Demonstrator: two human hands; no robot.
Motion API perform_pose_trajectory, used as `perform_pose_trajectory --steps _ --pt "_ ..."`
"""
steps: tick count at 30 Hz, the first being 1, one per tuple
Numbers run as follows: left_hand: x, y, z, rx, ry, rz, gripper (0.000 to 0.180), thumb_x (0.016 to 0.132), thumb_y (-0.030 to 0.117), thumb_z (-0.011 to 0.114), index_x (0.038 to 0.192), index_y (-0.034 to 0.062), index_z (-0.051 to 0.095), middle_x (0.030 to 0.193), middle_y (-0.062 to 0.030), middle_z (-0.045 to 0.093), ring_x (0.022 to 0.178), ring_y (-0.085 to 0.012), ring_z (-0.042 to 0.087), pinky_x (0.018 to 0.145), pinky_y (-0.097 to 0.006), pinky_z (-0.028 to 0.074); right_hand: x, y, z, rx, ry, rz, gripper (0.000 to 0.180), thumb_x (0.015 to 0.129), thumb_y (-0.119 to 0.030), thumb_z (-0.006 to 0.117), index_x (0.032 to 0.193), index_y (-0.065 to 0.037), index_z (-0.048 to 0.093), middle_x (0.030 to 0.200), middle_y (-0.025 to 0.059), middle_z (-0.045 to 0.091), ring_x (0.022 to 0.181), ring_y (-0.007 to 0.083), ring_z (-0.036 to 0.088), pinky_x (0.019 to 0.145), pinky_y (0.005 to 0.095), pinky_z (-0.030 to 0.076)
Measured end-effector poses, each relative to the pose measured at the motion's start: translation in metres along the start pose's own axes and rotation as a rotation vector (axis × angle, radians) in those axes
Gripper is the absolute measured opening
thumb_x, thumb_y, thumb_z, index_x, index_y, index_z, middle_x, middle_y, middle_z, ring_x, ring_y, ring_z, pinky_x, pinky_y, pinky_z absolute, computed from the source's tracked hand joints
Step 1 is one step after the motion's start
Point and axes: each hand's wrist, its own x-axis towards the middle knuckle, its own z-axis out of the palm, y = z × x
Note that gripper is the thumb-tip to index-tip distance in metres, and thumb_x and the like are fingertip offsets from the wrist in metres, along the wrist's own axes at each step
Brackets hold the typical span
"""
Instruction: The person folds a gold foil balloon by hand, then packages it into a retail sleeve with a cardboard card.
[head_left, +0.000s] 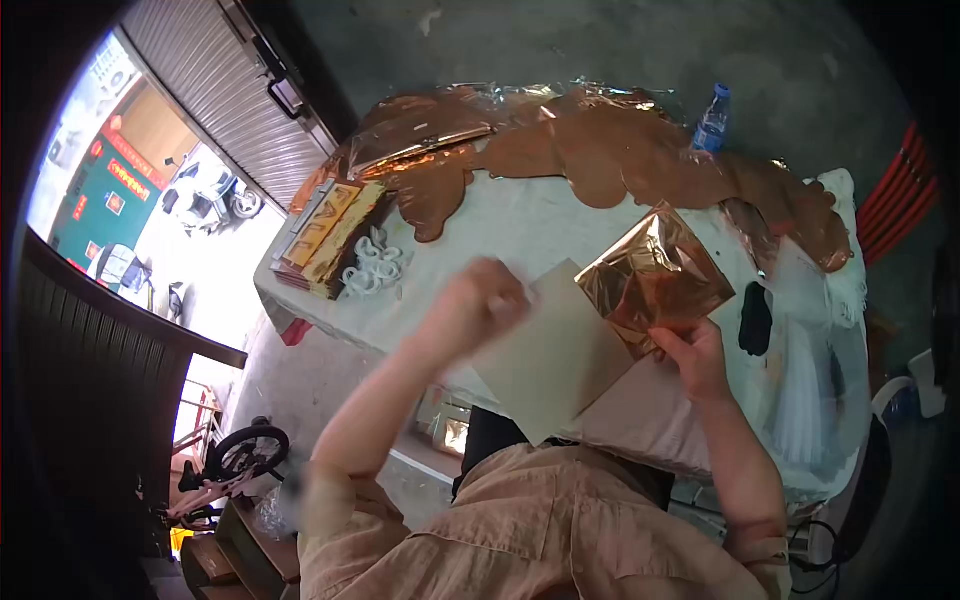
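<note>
Head view. Your right hand (pixel 697 362) pinches the lower corner of a square sheet of copper-coloured foil (pixel 655 275), thumb on top and fingers beneath. The foil stands tilted on one corner above the white-covered table (pixel 520 225). Its surface is creased and reflective. Judge it as very light, thin and limp. It will buckle under its own weight, crease at any hard pinch and tear along an edge if pulled.

Your left hand (pixel 480 300) is blurred. It appears closed on the upper left edge of a plain beige card sheet (pixel 555 350), but you cannot tell the exact finger positions. The card lies just beside and partly under the foil, near the table's front edge. It looks flat and stiffer than the foil, so an edge grip should carry it.

Handling points for the foil:
- Take hold at a corner or along an edge, not in the middle of the face.
- Support two corners where possible. A single pinch lets the sheet droop.
- Expect a smooth, slippery face. Grip with the flats of the fingers.

More copper foil sheets (pixel 620 150) lie heaped along the far side of the table. A stack of red and gold paper packs (pixel 330 235) sits at the left end, with a small pile of white rings (pixel 373 268) beside it. A blue-labelled plastic bottle (pixel 712 120) stands at the far right.
</note>
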Motion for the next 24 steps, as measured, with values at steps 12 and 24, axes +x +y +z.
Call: perform_pose_trajectory --steps 12,24 --pt "-0.066 0.031 -0.003 -0.112 -0.136 -0.016 0.030 0.076 0.012 0.072 0.104 0.0044 0.066 0.110 -0.0119 0.062 0.103 -0.0284 0.058 0.086 -0.038 0.046 -0.003 -0.001 -0.012 0.114 0.007 -0.050 0.009 0.082 0.000 0.067 0.091 -0.002 0.064 0.080 0.0049 0.065 0.064 0.0110 0.056 0.057 0.0253 0.046" --pt "-0.079 0.089 0.076 0.188 0.007 0.107 0.043 0.076 0.020 0.069 0.116 0.0062 0.061 0.120 -0.0124 0.057 0.109 -0.0290 0.053 0.089 -0.042 0.042 0.001 -0.026 -0.001 0.107 -0.059 0.094 0.015 0.087 -0.012 0.065 0.098 -0.002 0.060 0.081 0.0057 0.065 0.065 0.0126 0.058 0.058 0.0256 0.046"
